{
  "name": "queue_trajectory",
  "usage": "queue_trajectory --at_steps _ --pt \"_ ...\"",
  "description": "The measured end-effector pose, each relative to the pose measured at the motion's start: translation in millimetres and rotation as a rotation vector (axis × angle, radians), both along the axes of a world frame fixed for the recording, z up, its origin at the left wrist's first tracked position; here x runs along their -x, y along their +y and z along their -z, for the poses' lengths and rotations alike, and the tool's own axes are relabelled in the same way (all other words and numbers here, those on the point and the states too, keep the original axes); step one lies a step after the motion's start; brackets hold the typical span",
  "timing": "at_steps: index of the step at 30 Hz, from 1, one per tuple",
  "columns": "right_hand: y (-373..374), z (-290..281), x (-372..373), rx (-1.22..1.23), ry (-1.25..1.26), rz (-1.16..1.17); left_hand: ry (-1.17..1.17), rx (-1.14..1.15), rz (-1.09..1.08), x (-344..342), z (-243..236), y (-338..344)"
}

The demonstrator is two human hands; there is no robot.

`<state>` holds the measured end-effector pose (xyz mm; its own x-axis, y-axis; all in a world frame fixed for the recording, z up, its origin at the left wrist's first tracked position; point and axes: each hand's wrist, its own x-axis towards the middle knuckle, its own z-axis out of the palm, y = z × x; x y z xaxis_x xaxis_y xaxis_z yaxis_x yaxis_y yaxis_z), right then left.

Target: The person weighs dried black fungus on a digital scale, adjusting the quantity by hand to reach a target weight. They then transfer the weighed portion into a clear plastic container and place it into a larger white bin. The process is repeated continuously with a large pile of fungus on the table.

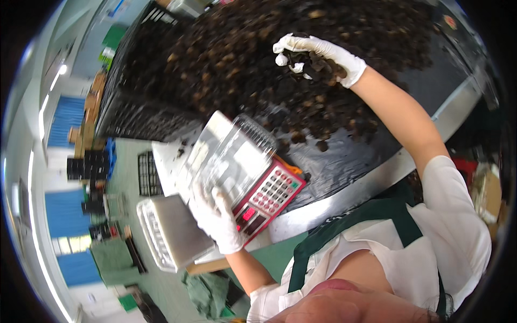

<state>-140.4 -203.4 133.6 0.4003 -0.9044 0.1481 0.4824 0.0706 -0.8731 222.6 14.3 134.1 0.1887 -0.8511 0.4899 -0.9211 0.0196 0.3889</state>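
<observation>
A handful of dark brown, fungus-like pieces (315, 65) is sitting at 6 o'clock of the gloved right hand (331, 54), which is curling its fingers around it. A pile of similar pieces (231, 59) is lying beneath, toward 12 o'clock. At 7 o'clock, the gloved left hand (218, 220) is spreading its fingers at the edge of a red-framed digital scale (269, 191); contact is unclear. A black plastic crate (142, 116) is standing at 10 o'clock.

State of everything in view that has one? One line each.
Scale: on, red display lit
Clear container: on the scale, contents unclear
Dark pieces: loose, heaped
Right hand: gloved, curled around some dark pieces
Left hand: gloved, at the scale; grip unclear
Black sheet: wrinkled
Ceiling lights: lit
</observation>
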Motion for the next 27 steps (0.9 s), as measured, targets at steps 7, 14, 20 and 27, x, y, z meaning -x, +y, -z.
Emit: queue_trajectory --at_steps 7,14,20,27 --pt "4 -48 -106 -0.156 -0.287 -0.393 -0.078 0.076 0.052 -2 -9 -10" --pt "14 -49 -178 0.018 0.141 -0.410 0.139 0.079 0.112 1 -19 -15" --pt "56 -23 -243 1.160 1.057 -0.283 0.534 -0.079 0.257 12 -12 -21" --pt "61 -22 -253 1.398 1.287 -0.436 0.793 -0.093 0.310 11 -4 -19"
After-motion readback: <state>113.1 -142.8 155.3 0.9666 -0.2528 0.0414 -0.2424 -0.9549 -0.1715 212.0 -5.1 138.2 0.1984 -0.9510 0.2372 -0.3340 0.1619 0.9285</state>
